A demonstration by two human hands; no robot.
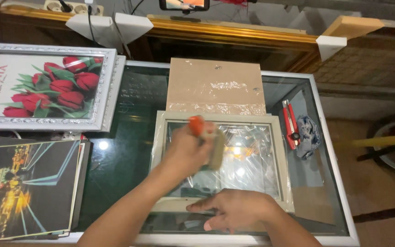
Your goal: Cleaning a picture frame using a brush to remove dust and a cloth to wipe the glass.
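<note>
gripping a brush [209,142] with an orange handle, the left hand [186,153] is curled tight around it over the glass of a pale picture frame [277,151] wrapped in clear plastic, which lies flat in the middle of the glass-topped table [120,155]. right hand [234,210] is pretty much flat, fingers spread, pressing on the near edge of that frame and holding nothing. a brown backing board [216,84] sits just behind the frame, a red cutter [290,123] and rag [308,135] off to the right, and a framed tulip picture [46,87] at left.
</note>
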